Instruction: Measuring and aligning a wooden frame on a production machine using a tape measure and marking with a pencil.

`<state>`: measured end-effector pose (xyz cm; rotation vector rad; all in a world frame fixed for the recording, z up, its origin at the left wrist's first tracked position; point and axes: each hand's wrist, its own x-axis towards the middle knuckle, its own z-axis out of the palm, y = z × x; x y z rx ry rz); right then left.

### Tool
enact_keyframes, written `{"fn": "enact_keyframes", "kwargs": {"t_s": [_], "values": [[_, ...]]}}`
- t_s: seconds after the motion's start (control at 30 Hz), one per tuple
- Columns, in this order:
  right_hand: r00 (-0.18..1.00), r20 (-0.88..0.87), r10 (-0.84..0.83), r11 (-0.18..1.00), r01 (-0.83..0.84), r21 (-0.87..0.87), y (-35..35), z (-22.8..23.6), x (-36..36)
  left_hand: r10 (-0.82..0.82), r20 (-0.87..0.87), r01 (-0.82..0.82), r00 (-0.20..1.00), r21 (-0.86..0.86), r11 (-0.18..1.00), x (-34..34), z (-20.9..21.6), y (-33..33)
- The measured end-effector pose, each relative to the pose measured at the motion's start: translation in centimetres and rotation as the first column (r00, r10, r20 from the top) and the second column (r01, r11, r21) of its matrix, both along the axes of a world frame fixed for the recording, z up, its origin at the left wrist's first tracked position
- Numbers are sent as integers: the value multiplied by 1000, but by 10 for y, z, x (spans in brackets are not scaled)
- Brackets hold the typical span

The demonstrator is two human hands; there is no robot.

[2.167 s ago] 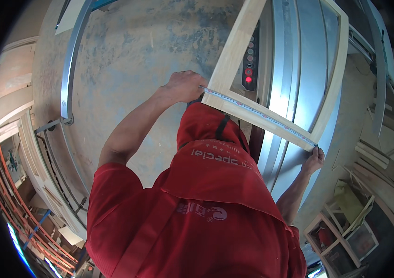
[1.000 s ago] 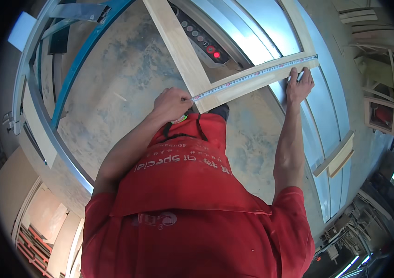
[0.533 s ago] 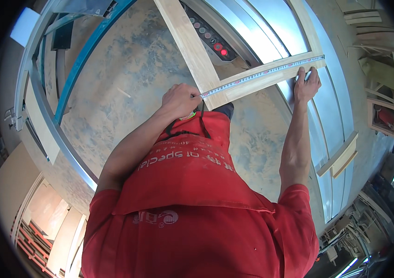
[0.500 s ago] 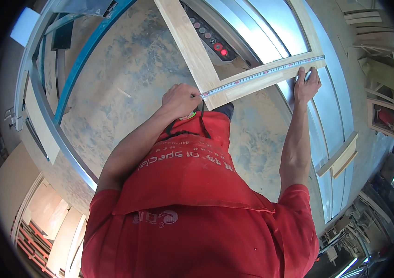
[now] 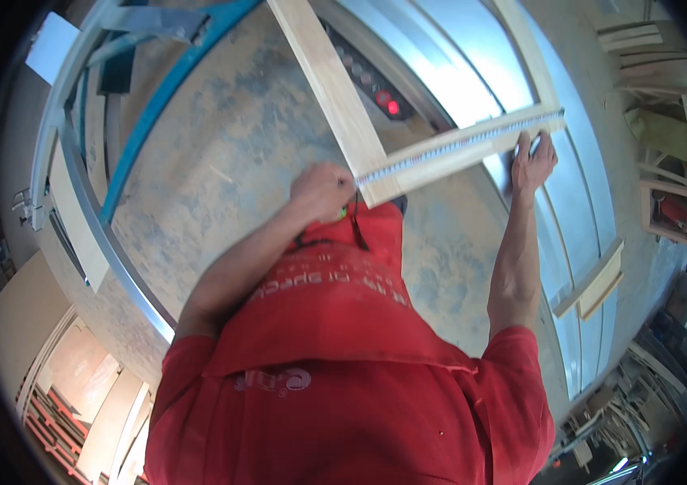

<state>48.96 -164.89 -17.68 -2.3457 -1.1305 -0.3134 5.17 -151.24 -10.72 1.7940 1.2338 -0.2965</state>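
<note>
A pale wooden frame (image 5: pixel 440 160) lies with its near rail slanting across in front of me. Along that rail runs the white blade of a tape measure (image 5: pixel 460 144), reaching nearly from corner to corner. At the rail's left end, my left hand (image 5: pixel 323 191) is closed on the tape; motion blur smears its fingers, and a bit of green shows beneath. My right hand (image 5: pixel 534 163) grips the rail's near edge close to its right end, fingertips on the wood. What lies under the right palm is hidden.
Under the frame's right part is a shiny metal machine bed (image 5: pixel 590 267) with wood offcuts (image 5: pixel 594 284) on it. A control panel (image 5: pixel 367 81) with a lit red button sits beyond the rail. At left stands a blue and grey metal structure (image 5: pixel 145 113); more wooden frames (image 5: pixel 682 206) lie far right.
The rail's left end has dropped slightly toward me, with the tape along it. My left hand has shifted a little to the right and down and is blurred; the right keeps its place on the rail.
</note>
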Motion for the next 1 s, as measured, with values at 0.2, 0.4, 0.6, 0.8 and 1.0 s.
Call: {"fn": "enact_keyframes", "kwargs": {"t_s": [0.2,0.4,0.6,0.8,1.0], "values": [[999,32,-26,999,27,-42,-51,28,-17,-19,94,7,995,131,991,-26,31,-30],[869,-149,-472,866,425,-264,18,93,-96,173,258,-181,950,8,983,-54,74,34],[904,-103,-415,888,377,-264,68,125,-75,290,387,-308,875,-16,951,-34,96,129],[930,-269,-252,953,190,-237,56,133,27,315,390,-374,865,85,924,-35,127,239],[977,-48,-208,975,204,-85,13,94,87,366,293,-415,883,124,901,-50,113,371]]}}
